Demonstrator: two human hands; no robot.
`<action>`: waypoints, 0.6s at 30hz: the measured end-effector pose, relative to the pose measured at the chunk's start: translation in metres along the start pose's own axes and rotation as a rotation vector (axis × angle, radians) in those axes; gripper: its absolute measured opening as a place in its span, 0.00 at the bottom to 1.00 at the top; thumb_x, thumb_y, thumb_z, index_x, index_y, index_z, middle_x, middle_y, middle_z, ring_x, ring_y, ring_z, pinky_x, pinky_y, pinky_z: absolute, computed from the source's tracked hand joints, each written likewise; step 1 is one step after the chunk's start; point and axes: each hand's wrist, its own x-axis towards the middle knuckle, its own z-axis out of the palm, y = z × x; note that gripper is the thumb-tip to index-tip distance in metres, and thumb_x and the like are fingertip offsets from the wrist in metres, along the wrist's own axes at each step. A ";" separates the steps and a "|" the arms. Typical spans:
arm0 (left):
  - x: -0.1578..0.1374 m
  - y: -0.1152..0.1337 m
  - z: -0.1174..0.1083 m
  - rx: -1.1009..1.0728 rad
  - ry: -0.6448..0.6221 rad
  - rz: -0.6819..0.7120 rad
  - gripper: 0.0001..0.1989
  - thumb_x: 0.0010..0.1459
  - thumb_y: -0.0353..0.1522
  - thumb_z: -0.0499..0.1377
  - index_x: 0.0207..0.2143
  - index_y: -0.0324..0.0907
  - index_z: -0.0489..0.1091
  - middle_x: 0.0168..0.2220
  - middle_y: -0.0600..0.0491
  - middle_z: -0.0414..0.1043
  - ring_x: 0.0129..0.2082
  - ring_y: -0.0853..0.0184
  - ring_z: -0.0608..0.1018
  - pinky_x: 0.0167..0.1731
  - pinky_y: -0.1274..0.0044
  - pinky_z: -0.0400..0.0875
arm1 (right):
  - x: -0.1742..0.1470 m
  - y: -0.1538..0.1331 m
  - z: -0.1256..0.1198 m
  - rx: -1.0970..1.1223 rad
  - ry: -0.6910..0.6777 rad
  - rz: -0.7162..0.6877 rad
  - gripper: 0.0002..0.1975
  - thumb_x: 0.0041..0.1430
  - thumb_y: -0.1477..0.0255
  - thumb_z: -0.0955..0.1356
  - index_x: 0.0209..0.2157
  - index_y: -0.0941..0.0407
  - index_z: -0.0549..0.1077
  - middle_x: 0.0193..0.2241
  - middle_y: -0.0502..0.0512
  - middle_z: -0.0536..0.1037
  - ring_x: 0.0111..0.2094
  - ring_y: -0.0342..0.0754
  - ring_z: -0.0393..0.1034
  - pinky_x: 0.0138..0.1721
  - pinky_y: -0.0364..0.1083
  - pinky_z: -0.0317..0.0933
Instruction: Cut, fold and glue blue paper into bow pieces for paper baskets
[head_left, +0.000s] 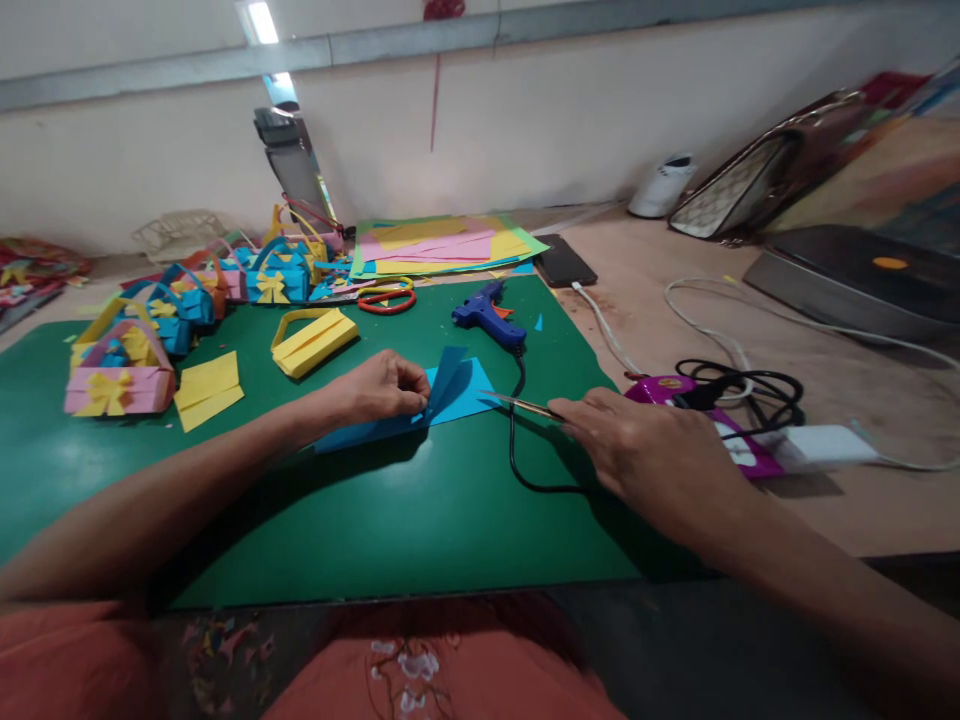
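Observation:
My left hand (386, 387) pinches a small folded strip of blue paper (448, 375), which stands up at an angle. Under it a flat blue paper sheet (465, 395) lies on the green mat (397, 520), its left part behind my left forearm. To the right, my right hand (630, 440) is closed round a thin, pointed metal tool (529, 406); its exact kind is unclear. The tool's tip points left, near the blue sheet's right edge. Behind the hands rest a blue glue gun (487, 312) and a small yellow paper basket (315, 342) with a handle.
Finished paper baskets with bows (120, 385) line the mat's left side, beside a yellow paper piece (210, 388). Scissors (386, 296), stacked coloured paper (446, 245) and a phone (564, 262) lie at the back. A purple power strip (664, 388) and cables sit right.

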 end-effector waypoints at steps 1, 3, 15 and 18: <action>-0.002 0.000 0.000 -0.015 0.001 0.002 0.05 0.44 0.31 0.56 0.20 0.38 0.67 0.18 0.59 0.62 0.21 0.75 0.61 0.23 0.81 0.55 | 0.002 -0.001 0.000 -0.010 -0.029 -0.008 0.15 0.60 0.74 0.59 0.39 0.51 0.75 0.28 0.53 0.76 0.20 0.44 0.62 0.21 0.44 0.41; -0.005 0.001 -0.001 -0.058 0.009 -0.002 0.06 0.44 0.32 0.56 0.20 0.38 0.66 0.17 0.60 0.61 0.20 0.75 0.60 0.23 0.81 0.55 | 0.006 -0.005 -0.001 -0.036 -0.104 -0.010 0.16 0.59 0.75 0.59 0.41 0.51 0.75 0.29 0.54 0.76 0.21 0.45 0.62 0.21 0.45 0.40; -0.013 -0.013 0.004 -0.157 0.143 0.071 0.07 0.43 0.32 0.59 0.20 0.35 0.69 0.18 0.58 0.62 0.19 0.76 0.62 0.19 0.83 0.55 | 0.027 -0.020 -0.002 -0.008 -0.202 -0.063 0.18 0.64 0.72 0.55 0.45 0.53 0.73 0.33 0.57 0.75 0.24 0.46 0.64 0.21 0.45 0.38; -0.013 -0.016 0.007 -0.169 0.143 0.107 0.07 0.43 0.32 0.59 0.20 0.35 0.69 0.17 0.59 0.62 0.19 0.77 0.62 0.19 0.84 0.55 | 0.028 -0.024 0.002 0.015 -0.151 -0.109 0.18 0.64 0.73 0.55 0.44 0.53 0.74 0.31 0.56 0.75 0.24 0.45 0.63 0.22 0.45 0.37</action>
